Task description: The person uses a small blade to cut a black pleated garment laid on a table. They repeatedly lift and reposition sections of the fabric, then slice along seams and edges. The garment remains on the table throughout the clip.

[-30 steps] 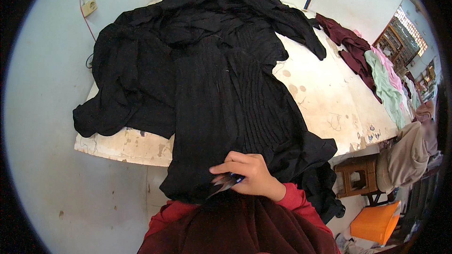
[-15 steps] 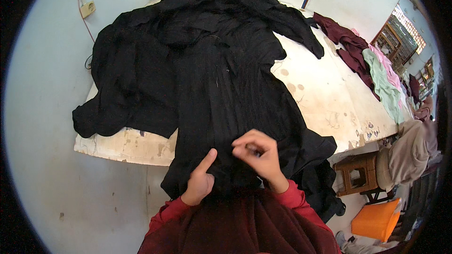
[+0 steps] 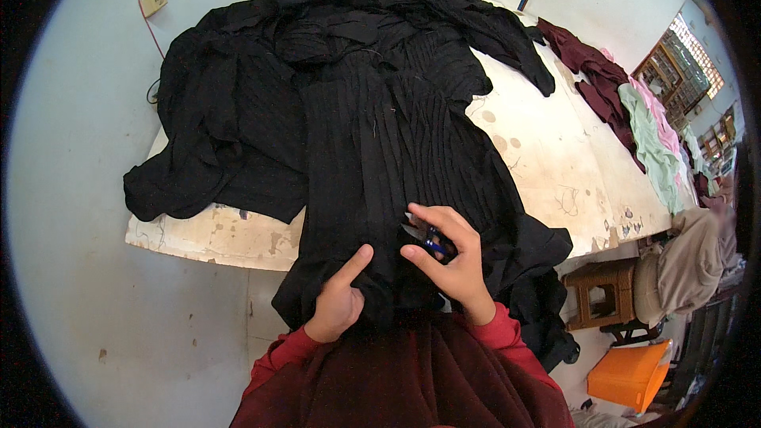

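A large black garment with narrow pleats [image 3: 365,150] spreads over the pale, stained tabletop [image 3: 555,166] and drapes over its front edge. My left hand [image 3: 341,293] grips the garment near the lower middle, thumb laid on top and fingers curled. Just right of it, my right hand [image 3: 452,261] holds small snips [image 3: 426,242] with dark blue handles and metal blades above the pleats, its thumb and index finger spread around them. A few loose threads show on the cloth.
Maroon, mint and pink cloths [image 3: 646,127] lie along the table's right side. Below them are a brown stool [image 3: 602,277], beige draped cloth [image 3: 690,261] and an orange container [image 3: 622,372]. A wall socket [image 3: 155,1] with cables is at upper left.
My left hand has come into view on the lower pleats. My right hand has moved up and right with the snips, and the pleats now show more distinctly.
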Available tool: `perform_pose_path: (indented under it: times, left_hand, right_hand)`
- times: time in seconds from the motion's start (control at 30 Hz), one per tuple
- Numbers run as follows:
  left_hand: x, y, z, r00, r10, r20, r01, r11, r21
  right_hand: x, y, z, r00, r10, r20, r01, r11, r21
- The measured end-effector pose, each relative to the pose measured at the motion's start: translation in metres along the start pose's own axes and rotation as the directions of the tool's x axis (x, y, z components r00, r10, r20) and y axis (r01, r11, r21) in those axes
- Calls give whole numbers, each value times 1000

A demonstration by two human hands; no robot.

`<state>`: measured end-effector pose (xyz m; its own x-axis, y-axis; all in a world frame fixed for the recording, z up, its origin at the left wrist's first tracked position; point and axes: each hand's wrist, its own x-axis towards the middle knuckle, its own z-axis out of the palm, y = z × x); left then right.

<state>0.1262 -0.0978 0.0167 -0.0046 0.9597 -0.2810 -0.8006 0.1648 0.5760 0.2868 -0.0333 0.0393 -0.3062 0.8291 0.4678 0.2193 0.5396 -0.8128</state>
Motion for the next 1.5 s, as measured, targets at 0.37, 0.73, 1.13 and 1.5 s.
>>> perform_pose_path:
  times: [0.37,0.73,1.13,1.5]
  left_hand:
    - [4,-3,-10,997,-68,41,70,997,-44]
    - [3,-3,-14,993,-98,62,101,994,-50]
    - [-4,-10,-7,999,-18,43,-5,884,468]
    - [0,-12,-16,989,-45,140,-37,844,534]
  right_hand:
    - [-6,-8,0,995,-96,9,96,983,-158]
    - [-8,-3,3,998,-56,8,57,993,-106]
    - [-11,-6,25,939,336,69,-341,891,301]
    - [-8,5,15,928,292,231,-373,722,583]
